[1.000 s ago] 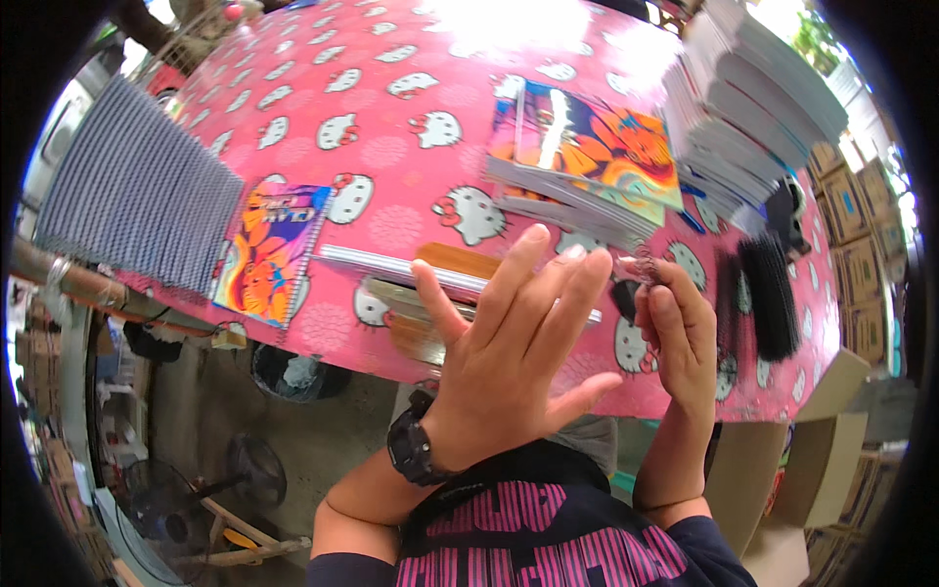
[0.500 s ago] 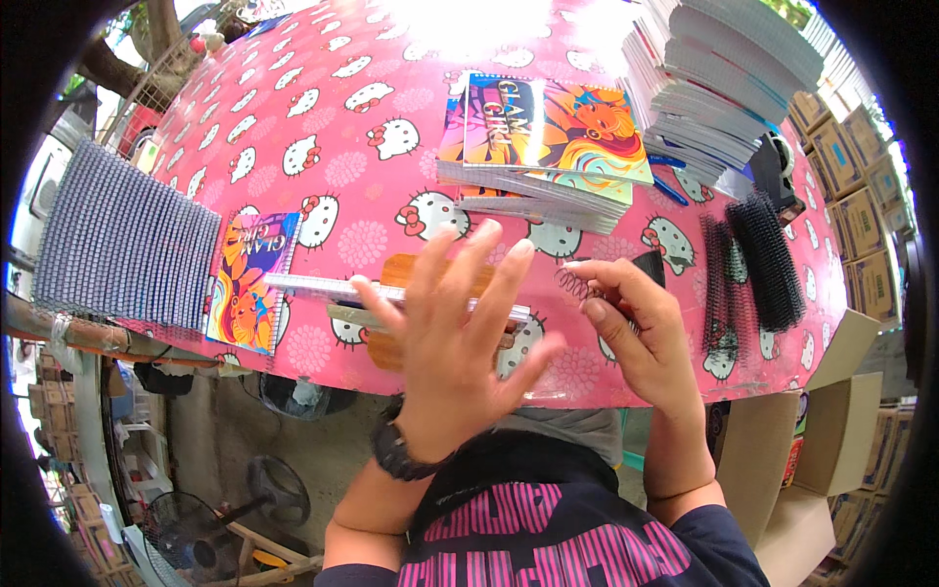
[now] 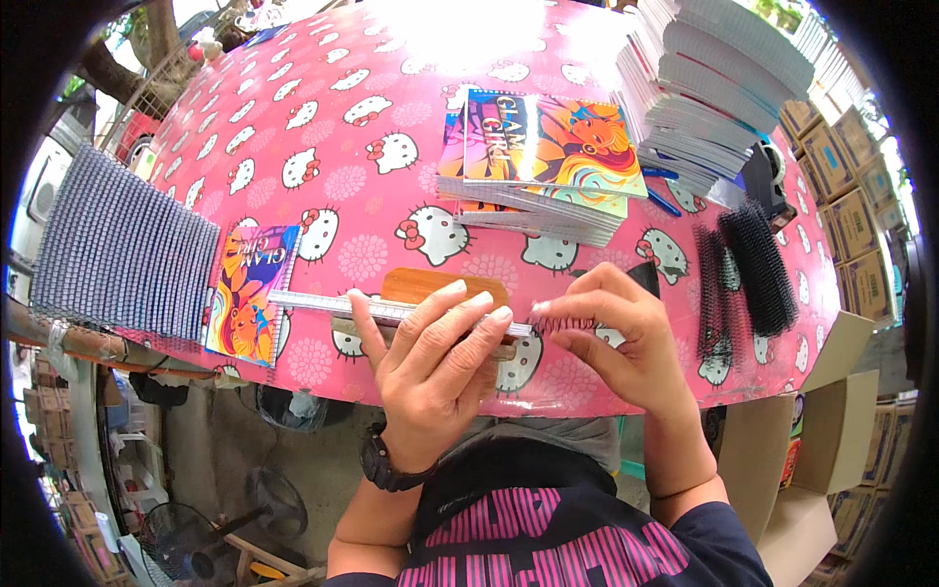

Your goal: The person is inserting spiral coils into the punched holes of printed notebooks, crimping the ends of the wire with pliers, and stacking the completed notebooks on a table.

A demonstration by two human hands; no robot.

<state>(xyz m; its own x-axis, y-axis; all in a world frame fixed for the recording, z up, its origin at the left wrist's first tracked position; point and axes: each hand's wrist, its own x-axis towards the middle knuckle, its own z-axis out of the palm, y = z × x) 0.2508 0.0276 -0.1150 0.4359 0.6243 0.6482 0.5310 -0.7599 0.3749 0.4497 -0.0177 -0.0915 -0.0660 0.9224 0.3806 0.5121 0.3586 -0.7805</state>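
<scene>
My left hand (image 3: 427,377), with a black watch on its wrist, holds an unbound notebook (image 3: 318,301) seen edge-on, its fingers laid over the top edge and its thumb hidden. Behind and below the notebook lies a brown wooden block (image 3: 416,284). At the notebook's right end, my right hand (image 3: 626,342) pinches a dark spiral binding coil (image 3: 569,323) between thumb and fingers. The coil's tip meets the notebook's corner; whether it has entered a hole is too small to tell. A colourful notebook (image 3: 249,293) lies flat to the left.
Beyond my hands sits a small pile of colourful notebooks (image 3: 548,147). Tall notebook stacks (image 3: 704,88) and blue pens (image 3: 663,201) are at the far right, with black coils (image 3: 758,269) nearer. Coil-bound notebooks (image 3: 122,254) stand at the left. An opened carton (image 3: 831,440) is beside the table's right edge.
My left hand has come down from above the notebook and closed on it. My right hand has brought the coil left, against the notebook's right end.
</scene>
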